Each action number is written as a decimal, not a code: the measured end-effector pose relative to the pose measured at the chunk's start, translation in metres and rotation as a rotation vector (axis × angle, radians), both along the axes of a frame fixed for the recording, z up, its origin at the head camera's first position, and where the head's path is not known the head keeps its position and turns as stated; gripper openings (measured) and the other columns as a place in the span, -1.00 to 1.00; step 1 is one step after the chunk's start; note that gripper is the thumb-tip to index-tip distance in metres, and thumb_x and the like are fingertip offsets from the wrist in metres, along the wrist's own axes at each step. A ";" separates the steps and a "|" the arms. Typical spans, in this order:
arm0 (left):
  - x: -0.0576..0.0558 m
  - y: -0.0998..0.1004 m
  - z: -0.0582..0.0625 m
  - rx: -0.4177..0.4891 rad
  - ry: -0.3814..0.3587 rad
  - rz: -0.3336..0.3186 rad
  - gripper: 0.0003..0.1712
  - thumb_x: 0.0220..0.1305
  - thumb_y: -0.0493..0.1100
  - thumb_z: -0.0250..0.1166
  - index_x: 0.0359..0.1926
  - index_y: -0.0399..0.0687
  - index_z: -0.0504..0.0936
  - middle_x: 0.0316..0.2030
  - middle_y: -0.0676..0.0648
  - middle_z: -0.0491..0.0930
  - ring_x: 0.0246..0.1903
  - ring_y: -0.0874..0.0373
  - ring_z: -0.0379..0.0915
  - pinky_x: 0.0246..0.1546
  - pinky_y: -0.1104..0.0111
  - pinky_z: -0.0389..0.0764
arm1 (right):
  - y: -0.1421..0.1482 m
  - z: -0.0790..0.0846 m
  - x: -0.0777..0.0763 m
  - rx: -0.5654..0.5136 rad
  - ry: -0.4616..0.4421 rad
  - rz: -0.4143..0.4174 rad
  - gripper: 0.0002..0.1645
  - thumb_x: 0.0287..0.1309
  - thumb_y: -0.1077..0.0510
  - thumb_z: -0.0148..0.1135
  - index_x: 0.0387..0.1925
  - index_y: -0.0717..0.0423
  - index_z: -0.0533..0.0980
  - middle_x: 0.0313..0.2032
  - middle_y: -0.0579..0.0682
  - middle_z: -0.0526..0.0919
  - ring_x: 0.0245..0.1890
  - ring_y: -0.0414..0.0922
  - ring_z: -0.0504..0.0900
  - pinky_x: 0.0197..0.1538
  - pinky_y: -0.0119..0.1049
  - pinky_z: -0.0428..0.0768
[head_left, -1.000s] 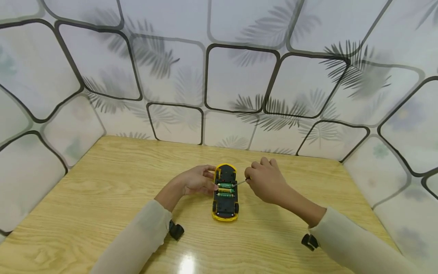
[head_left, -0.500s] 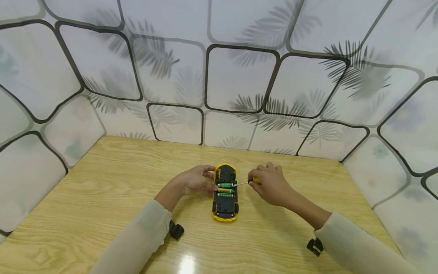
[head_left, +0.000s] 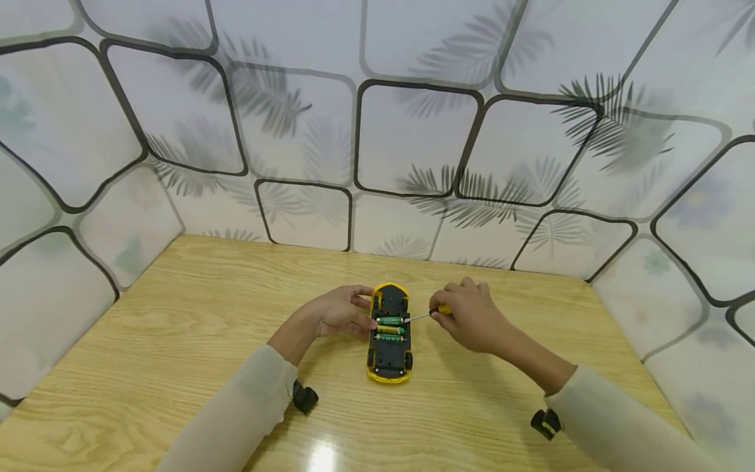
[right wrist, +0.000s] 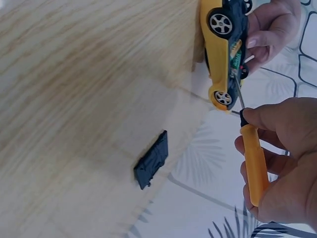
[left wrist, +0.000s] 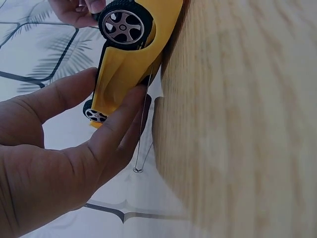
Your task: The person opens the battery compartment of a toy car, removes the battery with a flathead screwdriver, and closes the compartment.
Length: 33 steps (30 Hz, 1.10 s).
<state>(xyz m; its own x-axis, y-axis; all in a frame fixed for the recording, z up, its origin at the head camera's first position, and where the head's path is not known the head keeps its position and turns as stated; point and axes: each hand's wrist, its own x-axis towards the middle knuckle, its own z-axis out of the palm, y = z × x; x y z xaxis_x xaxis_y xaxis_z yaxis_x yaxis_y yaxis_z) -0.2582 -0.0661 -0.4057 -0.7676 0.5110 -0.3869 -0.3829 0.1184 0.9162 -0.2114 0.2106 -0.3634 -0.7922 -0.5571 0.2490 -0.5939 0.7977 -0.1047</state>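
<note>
A yellow toy car lies upside down on the table, black underside up. Three batteries sit across its open compartment, two mostly green and the middle one largely yellow. My left hand steadies the car from its left side; in the left wrist view the thumb is at the underside edge and the fingers are against the yellow body. My right hand grips a screwdriver by its yellow handle. The metal shaft points left, its tip at the right end of the farthest green battery.
In the right wrist view a small black plastic cover lies on the wooden table. A patterned wall encloses the table at the back and sides. Black wrist cameras hang below both sleeves.
My right hand has shifted a little right and turned, bringing the screwdriver's yellow handle into sight. The tip stays by the far battery. The left hand and car hold their place.
</note>
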 end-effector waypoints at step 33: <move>-0.001 0.001 -0.001 -0.015 0.001 0.013 -0.08 0.22 -0.55 0.36 0.53 -0.14 0.19 0.27 -0.30 0.36 -0.01 -0.14 0.62 -0.01 0.08 0.71 | -0.066 0.041 0.012 0.567 0.084 -0.020 -0.81 0.21 0.18 0.45 -0.49 -0.07 0.63 -0.43 -0.06 0.56 -0.37 -0.01 0.30 -0.20 -0.12 0.26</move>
